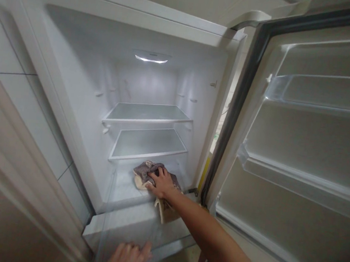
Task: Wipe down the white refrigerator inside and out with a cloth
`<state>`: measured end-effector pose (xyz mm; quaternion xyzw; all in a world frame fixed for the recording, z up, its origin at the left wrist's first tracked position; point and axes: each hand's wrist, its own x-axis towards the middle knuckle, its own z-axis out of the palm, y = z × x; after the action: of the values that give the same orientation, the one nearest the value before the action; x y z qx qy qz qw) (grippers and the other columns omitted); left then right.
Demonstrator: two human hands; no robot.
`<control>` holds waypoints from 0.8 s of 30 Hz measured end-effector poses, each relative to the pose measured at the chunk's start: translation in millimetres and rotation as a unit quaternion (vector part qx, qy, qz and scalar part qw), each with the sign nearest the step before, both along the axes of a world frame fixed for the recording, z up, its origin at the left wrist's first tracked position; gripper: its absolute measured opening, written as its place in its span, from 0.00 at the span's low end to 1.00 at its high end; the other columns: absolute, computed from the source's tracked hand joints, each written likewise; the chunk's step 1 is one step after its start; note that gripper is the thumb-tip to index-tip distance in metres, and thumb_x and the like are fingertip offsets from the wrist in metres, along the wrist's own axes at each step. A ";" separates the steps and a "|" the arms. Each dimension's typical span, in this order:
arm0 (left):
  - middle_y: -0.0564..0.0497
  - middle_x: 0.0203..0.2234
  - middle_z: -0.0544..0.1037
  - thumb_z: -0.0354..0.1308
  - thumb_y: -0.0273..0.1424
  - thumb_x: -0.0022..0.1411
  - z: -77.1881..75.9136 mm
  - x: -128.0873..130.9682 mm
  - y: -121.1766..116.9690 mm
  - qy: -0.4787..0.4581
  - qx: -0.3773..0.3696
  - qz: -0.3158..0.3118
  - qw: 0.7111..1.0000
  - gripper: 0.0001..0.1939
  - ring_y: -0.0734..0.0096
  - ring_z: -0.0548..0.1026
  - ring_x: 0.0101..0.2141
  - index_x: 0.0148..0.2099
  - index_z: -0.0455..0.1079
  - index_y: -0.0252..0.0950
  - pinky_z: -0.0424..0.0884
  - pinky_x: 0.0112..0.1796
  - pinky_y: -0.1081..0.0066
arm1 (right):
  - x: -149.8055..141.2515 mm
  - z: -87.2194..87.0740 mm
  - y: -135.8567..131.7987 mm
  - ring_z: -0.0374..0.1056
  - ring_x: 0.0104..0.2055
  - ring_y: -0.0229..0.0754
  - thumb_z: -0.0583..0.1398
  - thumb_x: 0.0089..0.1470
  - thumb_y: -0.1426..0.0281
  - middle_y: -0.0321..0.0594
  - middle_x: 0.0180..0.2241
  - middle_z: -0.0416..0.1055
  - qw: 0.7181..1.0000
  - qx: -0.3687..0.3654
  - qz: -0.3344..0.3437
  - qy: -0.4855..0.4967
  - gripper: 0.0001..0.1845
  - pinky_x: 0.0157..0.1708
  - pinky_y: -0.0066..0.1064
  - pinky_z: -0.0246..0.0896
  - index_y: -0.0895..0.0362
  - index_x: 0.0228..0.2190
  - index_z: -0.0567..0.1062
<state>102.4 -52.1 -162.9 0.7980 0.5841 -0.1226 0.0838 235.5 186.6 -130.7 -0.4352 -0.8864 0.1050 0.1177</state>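
My right hand (160, 183) presses down on a bunched grey-brown and cream cloth (144, 170), its fingers bent over the fabric. The cloth lies low inside the open refrigerator (81, 96), and a cream corner hangs over the front edge. Below it, a clear drawer (140, 223) sticks out from the bottom. At the lower edge of the view, my left hand (127, 259) is curled at the drawer's front, apparently around its edge. Its fingertips are hidden and slightly blurred.
Two glass shelves (148, 143) sit above the cloth, under a lit lamp (151, 58). On the right the refrigerator door (305, 136) stands wide open, with clear door bins (292, 176). A tiled wall (10, 55) and a pale frame (18, 164) border the left side.
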 end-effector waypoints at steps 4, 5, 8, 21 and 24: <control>0.36 0.44 0.85 0.47 0.27 0.73 7.1 7.3 4.8 -0.003 -0.027 -0.001 1.000 0.26 0.49 0.84 0.47 0.69 0.68 0.41 0.76 0.46 0.55 | -41.7 0.3 -5.8 0.56 0.67 0.60 0.55 0.68 0.49 0.50 0.68 0.58 0.997 0.006 0.075 0.007 0.29 0.66 0.57 0.54 0.43 0.65 0.71; 0.36 0.43 0.86 0.47 0.26 0.73 6.1 7.8 4.9 -0.006 -0.023 -0.007 1.000 0.25 0.49 0.84 0.47 0.68 0.69 0.41 0.76 0.46 0.56 | -53.4 0.7 -8.1 0.57 0.66 0.57 0.56 0.68 0.51 0.49 0.67 0.60 0.994 0.000 0.105 0.009 0.28 0.66 0.55 0.55 0.43 0.64 0.72; 0.39 0.42 0.86 0.50 0.25 0.71 3.5 7.4 3.2 -0.009 -0.012 -0.023 1.000 0.24 0.50 0.84 0.46 0.64 0.72 0.42 0.77 0.45 0.57 | -86.1 2.3 -14.8 0.60 0.62 0.53 0.58 0.67 0.58 0.49 0.61 0.67 0.983 -0.028 0.180 0.019 0.24 0.65 0.51 0.56 0.51 0.61 0.74; 0.42 0.36 0.84 0.52 0.26 0.71 -10.7 3.1 8.1 -0.016 0.084 -0.014 0.996 0.22 0.55 0.83 0.41 0.64 0.72 0.43 0.74 0.42 0.62 | -90.7 -11.0 -34.8 0.69 0.55 0.46 0.62 0.58 0.74 0.44 0.53 0.75 0.935 -0.213 0.281 0.040 0.15 0.62 0.36 0.60 0.58 0.46 0.82; 0.41 0.38 0.84 0.52 0.30 0.73 -5.8 0.2 17.4 -0.019 0.114 -0.012 0.993 0.21 0.53 0.82 0.41 0.65 0.72 0.44 0.74 0.42 0.59 | -84.9 -15.8 -48.8 0.72 0.43 0.39 0.64 0.56 0.73 0.36 0.40 0.79 0.907 -0.296 0.296 0.045 0.09 0.49 0.27 0.66 0.58 0.39 0.83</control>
<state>102.6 -34.7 -168.7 0.8114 0.5830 -0.0413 0.0021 150.6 137.8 -146.4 -0.1620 -0.8965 0.4122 -0.0130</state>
